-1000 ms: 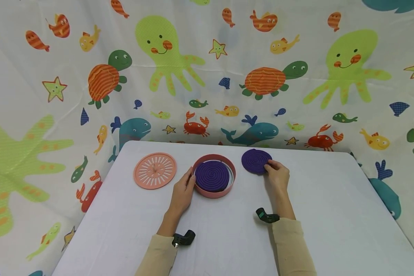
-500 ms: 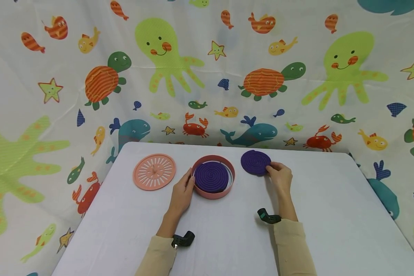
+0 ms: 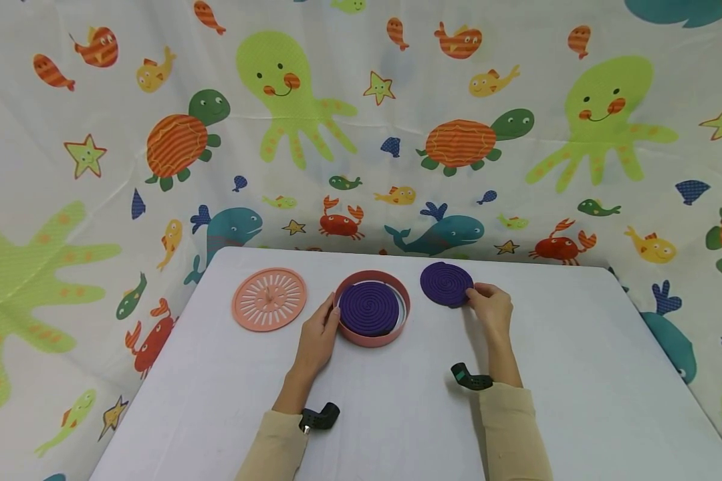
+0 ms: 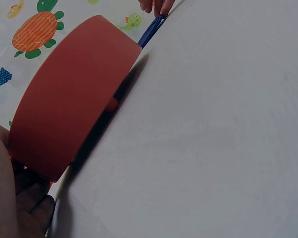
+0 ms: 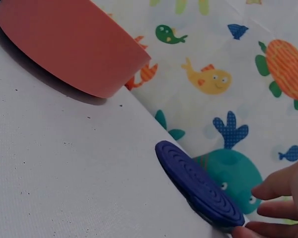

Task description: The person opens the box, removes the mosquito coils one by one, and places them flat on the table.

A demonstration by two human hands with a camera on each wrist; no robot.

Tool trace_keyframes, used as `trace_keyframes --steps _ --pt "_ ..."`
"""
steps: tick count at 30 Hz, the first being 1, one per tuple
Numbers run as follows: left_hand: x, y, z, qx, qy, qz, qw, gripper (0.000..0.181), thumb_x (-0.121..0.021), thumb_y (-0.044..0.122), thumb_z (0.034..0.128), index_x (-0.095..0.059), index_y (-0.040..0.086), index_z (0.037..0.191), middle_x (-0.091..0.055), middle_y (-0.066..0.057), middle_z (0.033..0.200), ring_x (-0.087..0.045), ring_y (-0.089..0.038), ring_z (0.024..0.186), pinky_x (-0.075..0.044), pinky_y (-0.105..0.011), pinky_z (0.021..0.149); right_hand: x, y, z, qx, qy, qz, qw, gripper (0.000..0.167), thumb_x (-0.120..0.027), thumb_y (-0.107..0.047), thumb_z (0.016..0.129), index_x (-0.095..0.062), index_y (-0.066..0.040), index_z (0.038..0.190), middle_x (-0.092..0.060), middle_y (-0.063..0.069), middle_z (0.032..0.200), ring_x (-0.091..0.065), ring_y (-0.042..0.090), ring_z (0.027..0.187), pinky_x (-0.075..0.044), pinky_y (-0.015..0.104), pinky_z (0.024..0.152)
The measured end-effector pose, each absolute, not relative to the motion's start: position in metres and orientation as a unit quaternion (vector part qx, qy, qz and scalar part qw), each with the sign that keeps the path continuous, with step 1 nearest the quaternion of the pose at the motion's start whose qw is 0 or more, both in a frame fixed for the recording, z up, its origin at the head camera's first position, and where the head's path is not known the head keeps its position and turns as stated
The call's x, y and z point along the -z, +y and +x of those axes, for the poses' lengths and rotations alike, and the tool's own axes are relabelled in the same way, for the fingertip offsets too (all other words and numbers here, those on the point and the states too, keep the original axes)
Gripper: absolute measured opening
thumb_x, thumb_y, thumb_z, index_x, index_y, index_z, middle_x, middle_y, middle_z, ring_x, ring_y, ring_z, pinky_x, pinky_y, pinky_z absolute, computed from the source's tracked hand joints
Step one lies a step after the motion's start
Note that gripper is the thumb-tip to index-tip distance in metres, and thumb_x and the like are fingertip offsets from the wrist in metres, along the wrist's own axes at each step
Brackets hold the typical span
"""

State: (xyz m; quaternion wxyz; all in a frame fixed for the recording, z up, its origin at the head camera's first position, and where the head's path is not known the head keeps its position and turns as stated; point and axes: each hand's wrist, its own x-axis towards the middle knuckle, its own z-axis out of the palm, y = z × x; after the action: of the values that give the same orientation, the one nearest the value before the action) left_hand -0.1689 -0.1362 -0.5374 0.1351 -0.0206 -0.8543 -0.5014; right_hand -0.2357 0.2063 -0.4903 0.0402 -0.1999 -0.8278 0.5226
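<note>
My left hand grips the left side of a round pink case, thumb at its rim. Inside the case lies a purple mosquito coil, beside a pale inner surface. To the right of the case, my right hand pinches the near right edge of a second purple mosquito coil. That coil is flat or nearly so, close to the table's back edge. In the right wrist view the upper fingers stand apart from the coil. The left wrist view shows only the case's outer wall.
A pink slotted lid lies left of the case on the white table. Behind the table hangs a curtain printed with sea animals. Each wrist wears a black camera.
My right hand has shifted slightly right, its fingertips now nearer the coil's edge. The coil has barely moved, and the left hand stays at the case. The head view has shifted a little.
</note>
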Motion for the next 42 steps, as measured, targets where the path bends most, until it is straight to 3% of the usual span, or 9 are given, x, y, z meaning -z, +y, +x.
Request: trace_keyframes --steps 13,23,42 --pt "0.539 -0.137 -0.168 0.498 -0.856 -0.019 0.134 0.050 -0.046 0.033 0.1071 -0.048 0.005 0.148 -0.053 -0.007 0.150 -0.048 -0.023 0.141 -0.041 -0.043 0.117 0.486 0.207 -0.234 -0.528 -0.825 -0.200 0.039 0.041 -0.062 -0.025 0.098 -0.063 0.000 0.131 -0.067 0.022 0.122 -0.069 0.024 0.096 -0.047 0.008 0.062" --pt "0.539 -0.137 -0.168 0.503 -0.854 -0.023 0.135 0.051 -0.045 0.034 0.1073 -0.047 0.005 0.149 -0.052 -0.007 0.151 -0.048 -0.023 0.141 -0.042 -0.042 0.117 0.485 0.207 -0.236 -0.540 -0.815 -0.204 0.051 0.044 -0.063 -0.024 0.097 -0.060 -0.001 0.135 -0.065 0.018 0.126 -0.065 0.013 0.091 -0.048 0.004 0.065" --pt "0.536 -0.139 -0.172 0.509 -0.851 -0.021 0.126 0.050 -0.046 0.033 0.1068 -0.047 0.006 0.149 -0.052 -0.007 0.151 -0.048 -0.022 0.141 -0.042 -0.042 0.117 0.469 0.198 -0.235 -0.537 -0.816 -0.196 0.085 0.046 -0.063 -0.024 0.097 -0.059 -0.002 0.136 -0.066 0.017 0.128 -0.067 0.027 0.105 -0.044 0.002 0.067"
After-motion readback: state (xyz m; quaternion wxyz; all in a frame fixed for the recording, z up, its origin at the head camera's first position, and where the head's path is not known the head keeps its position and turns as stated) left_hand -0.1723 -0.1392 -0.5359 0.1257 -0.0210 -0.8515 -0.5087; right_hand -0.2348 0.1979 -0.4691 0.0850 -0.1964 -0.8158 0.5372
